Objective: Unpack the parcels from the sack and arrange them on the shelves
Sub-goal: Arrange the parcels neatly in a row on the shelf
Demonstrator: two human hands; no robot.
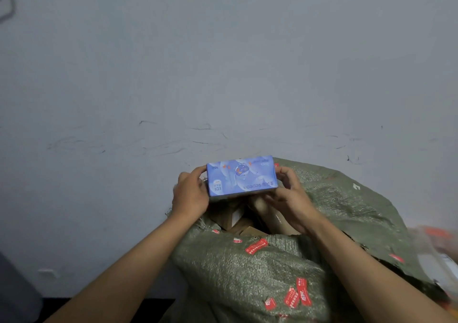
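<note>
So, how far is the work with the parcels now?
Early, it seems. No shelves are in view, so what is already placed cannot be judged. In hand: the left hand and right hand hold a blue box above the open green sack. Left: brown parcels remain inside the sack, and this box must go on a shelf.

Green woven sack (260,273) on dark floor (104,305) against the scuffed wall (173,74).
</note>
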